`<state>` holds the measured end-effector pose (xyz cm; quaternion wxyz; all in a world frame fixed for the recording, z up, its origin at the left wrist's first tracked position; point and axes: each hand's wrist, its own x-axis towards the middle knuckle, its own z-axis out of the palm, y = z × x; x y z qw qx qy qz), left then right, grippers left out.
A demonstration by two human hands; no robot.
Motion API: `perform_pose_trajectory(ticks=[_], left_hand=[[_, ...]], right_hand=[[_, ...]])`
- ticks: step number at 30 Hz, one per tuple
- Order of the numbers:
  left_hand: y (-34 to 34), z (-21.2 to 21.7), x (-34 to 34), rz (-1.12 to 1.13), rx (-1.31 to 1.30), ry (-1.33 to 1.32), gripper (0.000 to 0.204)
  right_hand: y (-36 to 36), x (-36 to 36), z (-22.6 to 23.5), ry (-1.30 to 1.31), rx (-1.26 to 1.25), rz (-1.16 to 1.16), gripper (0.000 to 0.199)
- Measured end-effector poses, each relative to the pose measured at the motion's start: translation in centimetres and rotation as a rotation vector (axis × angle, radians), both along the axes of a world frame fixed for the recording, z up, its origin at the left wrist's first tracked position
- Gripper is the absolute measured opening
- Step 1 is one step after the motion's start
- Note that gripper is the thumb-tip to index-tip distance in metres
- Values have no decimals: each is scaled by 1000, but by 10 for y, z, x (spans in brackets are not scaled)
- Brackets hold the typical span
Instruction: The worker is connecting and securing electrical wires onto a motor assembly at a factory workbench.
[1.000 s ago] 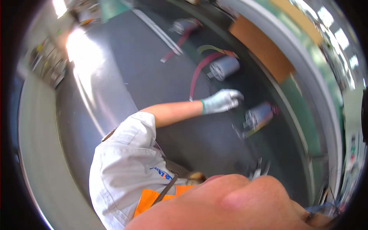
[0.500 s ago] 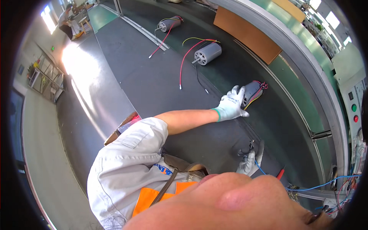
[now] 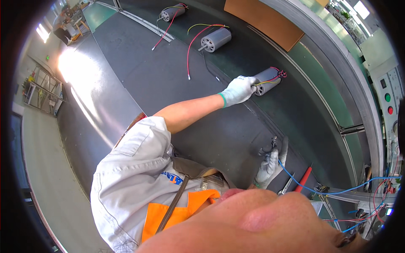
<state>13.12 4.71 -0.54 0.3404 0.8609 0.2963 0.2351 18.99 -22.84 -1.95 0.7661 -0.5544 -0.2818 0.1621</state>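
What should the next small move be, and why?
Perhaps move the right hand, holding a small metal piece, toward the nearest motor: the left hand is at that motor's slotted end, while the metal piece sits apart from it.

- Place: factory workshop, assembly area
- Long dark worktop (image 3: pixel 211 145)
- Grey wired motors (image 3: pixel 217 40), three, rowed toward worktop's far edge
- Control panel (image 3: pixel 389 86), push-buttons (image 3: pixel 387 97), beyond right edge
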Motion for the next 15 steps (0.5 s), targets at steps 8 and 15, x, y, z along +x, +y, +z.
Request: perform_pose_trajectory(ticks=[8, 15], left_hand=[[-33, -2, -7, -273, -1179, -219, 14], [-34, -12, 20, -336, -845, -111, 17]], right_hand=[[-9, 4, -4, 42, 37, 95, 54], [0, 0, 8, 43, 63, 127, 38]])
